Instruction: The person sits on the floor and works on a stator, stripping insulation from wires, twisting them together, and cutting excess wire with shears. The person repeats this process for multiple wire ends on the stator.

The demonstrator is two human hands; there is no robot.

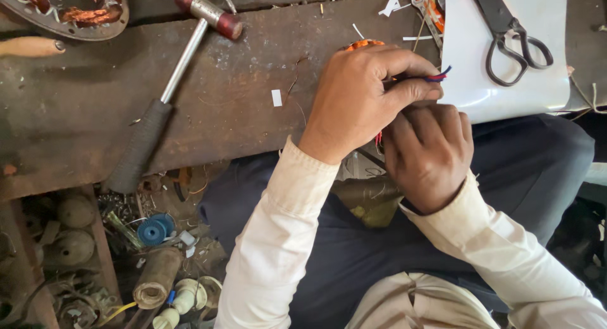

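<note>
Wires: thin red and blue wires [438, 76] at the bench edge, poking out from the 2 hands, beside an orange part [363, 44].
Left hand [367, 95]: fingers curled, pinching the wires.
Right hand [430, 153]: closed just below, touching the left; what it grips is hidden.
Doing it well: likely keep the pinch near the wire ends, pull evenly.
Bench [240, 95]: dark, worn; hammer [171, 82], scissors [509, 35] on white sheet [506, 82].
Below: floor clutter, blue spool [152, 232].

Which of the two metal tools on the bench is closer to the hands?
The black scissors, lying on the white sheet right beside the left hand; the mallet lies farther off.
</note>
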